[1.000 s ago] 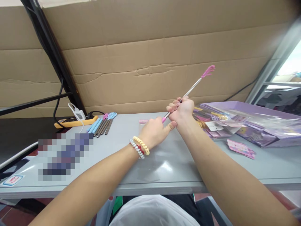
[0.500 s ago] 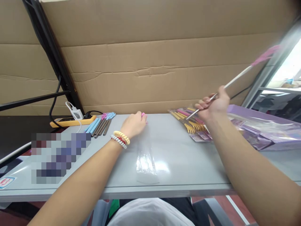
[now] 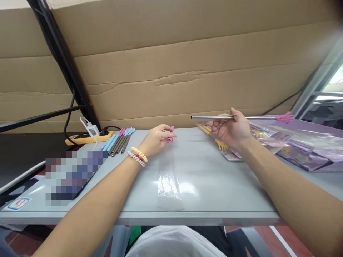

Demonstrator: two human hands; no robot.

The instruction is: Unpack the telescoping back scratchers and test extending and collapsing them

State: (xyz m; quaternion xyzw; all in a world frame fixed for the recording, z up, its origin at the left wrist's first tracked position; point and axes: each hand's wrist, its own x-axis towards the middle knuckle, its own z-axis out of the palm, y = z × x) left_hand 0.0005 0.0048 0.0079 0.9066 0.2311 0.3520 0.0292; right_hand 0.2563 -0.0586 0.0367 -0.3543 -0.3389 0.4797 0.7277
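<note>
and here's the left hand (image 3: 155, 140), fingers and thumb closed around a short pink grip (image 3: 170, 140), near the far edge of the grey table (image 3: 214, 189); whether it touches the surface is hard to tell. over to the right, the right hand (image 3: 232, 129), palm turned up, grasps a slim metal rod (image 3: 209, 117), thumb across it, the fingers loosely curled. that rod lies almost level in the air, its plain end pointing left across the gap, well apart from the pink grip; its pink claw head (image 3: 285, 117) reaches out right, in line with the far rim of the purple box (image 3: 329, 166), touching or not, one cannot say.

plenty of tabletop between the two forearms! a clear plastic sleeve (image 3: 168, 185) lies flat there, running toward the near edge. the right side is tighter: packaged scratchers (image 3: 221, 144) sit beneath and beside the right hand, the box just beyond them. on the left, a row of loose scratchers (image 3: 118, 144) lies near the far edge, beside a yellow power strip (image 3: 88, 138), well apart from the left hand. and behind it all, the cardboard wall (image 3: 160, 46) bounds the far side.
</note>
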